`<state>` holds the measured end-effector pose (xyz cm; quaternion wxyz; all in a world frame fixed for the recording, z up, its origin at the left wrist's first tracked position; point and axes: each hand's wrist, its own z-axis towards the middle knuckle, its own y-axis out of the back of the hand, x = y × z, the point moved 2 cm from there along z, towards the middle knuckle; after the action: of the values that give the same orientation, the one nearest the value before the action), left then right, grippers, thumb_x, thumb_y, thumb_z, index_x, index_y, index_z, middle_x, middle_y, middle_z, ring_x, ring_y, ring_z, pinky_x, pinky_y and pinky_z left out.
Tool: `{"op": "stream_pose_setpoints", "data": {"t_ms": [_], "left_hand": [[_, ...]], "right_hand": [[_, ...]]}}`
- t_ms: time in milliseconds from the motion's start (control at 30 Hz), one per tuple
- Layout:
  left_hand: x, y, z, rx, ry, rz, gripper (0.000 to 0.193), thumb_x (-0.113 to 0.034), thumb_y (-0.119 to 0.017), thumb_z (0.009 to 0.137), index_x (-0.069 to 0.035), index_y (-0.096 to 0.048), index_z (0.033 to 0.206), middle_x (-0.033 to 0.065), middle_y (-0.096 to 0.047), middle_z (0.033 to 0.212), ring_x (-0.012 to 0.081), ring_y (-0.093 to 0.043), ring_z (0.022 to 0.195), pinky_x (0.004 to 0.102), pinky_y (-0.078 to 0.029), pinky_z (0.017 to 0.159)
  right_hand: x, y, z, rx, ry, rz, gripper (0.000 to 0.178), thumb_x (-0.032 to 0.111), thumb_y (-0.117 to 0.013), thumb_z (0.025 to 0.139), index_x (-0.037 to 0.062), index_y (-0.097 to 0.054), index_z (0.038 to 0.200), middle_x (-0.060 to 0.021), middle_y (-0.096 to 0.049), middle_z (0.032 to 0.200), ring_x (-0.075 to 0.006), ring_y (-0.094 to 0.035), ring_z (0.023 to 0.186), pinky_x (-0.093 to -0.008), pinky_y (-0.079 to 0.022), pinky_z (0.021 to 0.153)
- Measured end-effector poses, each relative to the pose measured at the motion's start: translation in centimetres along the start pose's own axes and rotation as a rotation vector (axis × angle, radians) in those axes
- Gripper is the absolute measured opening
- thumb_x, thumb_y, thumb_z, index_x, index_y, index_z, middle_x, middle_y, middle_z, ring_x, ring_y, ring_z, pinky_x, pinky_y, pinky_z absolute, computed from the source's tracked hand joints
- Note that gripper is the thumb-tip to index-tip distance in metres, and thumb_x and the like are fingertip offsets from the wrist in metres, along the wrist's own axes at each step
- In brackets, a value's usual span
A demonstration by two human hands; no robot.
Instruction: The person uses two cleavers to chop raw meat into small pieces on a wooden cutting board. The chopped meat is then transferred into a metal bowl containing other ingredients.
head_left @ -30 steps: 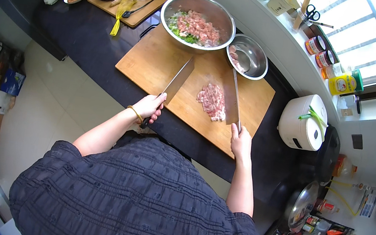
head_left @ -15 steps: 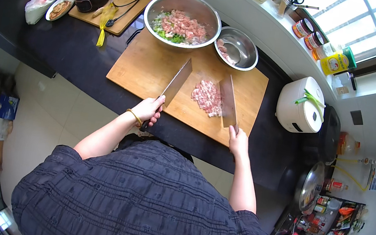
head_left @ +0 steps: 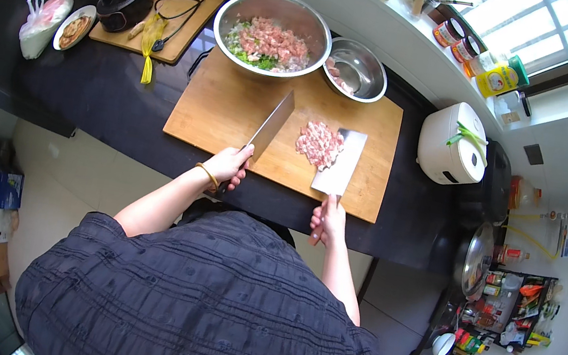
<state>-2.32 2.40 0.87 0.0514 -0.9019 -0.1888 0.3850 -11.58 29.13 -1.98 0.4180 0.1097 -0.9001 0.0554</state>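
A cleaver (head_left: pixel 273 126) is gripped by its dark handle in my left hand (head_left: pixel 226 166). Its blade stands on edge over the wooden cutting board (head_left: pixel 210 105), left of a pile of chopped pink meat (head_left: pixel 318 144). My right hand (head_left: pixel 330 220) is closed round the handle of a second cleaver (head_left: pixel 342 167), whose broad blade lies nearly flat at the pile's right side. It covers or touches the meat's edge; whether meat lies beneath is hidden. Beyond the board's far edge, a large steel bowl (head_left: pixel 322 27) holds minced meat and chopped greens.
A smaller steel bowl (head_left: pixel 378 74) with some meat stands beside the large one. At right is a white rice cooker (head_left: pixel 440 152) topped with green onion. Far left, a smaller board (head_left: pixel 202 10) carries a black pot (head_left: pixel 121 6) and cord, near a plate of food (head_left: pixel 76 30).
My right hand has moved left and nearer me, turning its cleaver from upright on edge to nearly flat beside the meat. The left cleaver stays almost in place. The view has shifted slightly.
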Motion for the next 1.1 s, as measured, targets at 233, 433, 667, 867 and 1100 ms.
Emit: {"op": "stream_pose_setpoints", "data": {"t_ms": [233,433,667,867,1100], "left_hand": [[-0.1,0.9,0.5,0.041,-0.003,0.005,0.042,-0.051,-0.041,0.087,-0.011,-0.040,0.073,-0.0013,-0.039,0.052,0.0071,-0.034,0.039,0.0225,-0.033,0.036],[0.2,1.1,0.7,0.051,0.003,-0.017,0.042,-0.050,-0.041,0.087,-0.011,-0.041,0.073,-0.0010,-0.039,0.051,0.0080,-0.035,0.038,0.0237,-0.033,0.035],[0.4,0.7,0.5,0.033,-0.012,-0.045,0.042,-0.051,-0.041,0.087,-0.011,-0.040,0.073,-0.0013,-0.039,0.052,0.0072,-0.034,0.039,0.0228,-0.033,0.035],[0.7,0.2,0.3,-0.004,-0.011,-0.055,0.043,-0.050,-0.040,0.087,-0.011,-0.040,0.072,-0.0016,-0.038,0.051,0.0070,-0.034,0.038,0.0226,-0.033,0.035],[0.6,-0.7,-0.2,-0.062,-0.003,-0.052,0.042,-0.049,-0.040,0.088,-0.011,-0.041,0.073,-0.0014,-0.040,0.051,0.0075,-0.036,0.038,0.0229,-0.035,0.035]], "right_hand": [[4.1,-6.7,-2.6,-0.247,0.566,-1.173,0.034,0.028,-0.051,0.084,-0.0054,-0.045,0.090,-0.0281,-0.058,0.077,-0.0421,-0.057,0.074,-0.0466,-0.046,0.066],[3.0,-6.5,-3.6,-0.133,0.680,-0.920,0.033,0.029,-0.051,0.085,0.0001,-0.047,0.101,-0.0261,-0.058,0.084,-0.0414,-0.057,0.079,-0.0457,-0.045,0.068],[3.9,-0.5,-1.1,-0.157,0.583,-0.799,0.033,0.033,-0.044,0.091,0.0017,-0.052,0.085,-0.0047,-0.050,0.057,-0.0122,-0.049,0.050,-0.0275,-0.039,0.046],[7.8,2.0,-1.7,-0.237,0.712,-0.782,0.038,0.036,-0.044,0.090,0.0009,-0.053,0.077,-0.0069,-0.049,0.050,-0.0140,-0.052,0.048,-0.0292,-0.040,0.047],[10.7,3.9,1.3,-0.032,0.446,-0.881,0.043,0.041,-0.039,0.091,0.0060,-0.044,0.065,-0.0002,-0.041,0.046,-0.0094,-0.037,0.032,-0.0244,-0.031,0.030]]}}
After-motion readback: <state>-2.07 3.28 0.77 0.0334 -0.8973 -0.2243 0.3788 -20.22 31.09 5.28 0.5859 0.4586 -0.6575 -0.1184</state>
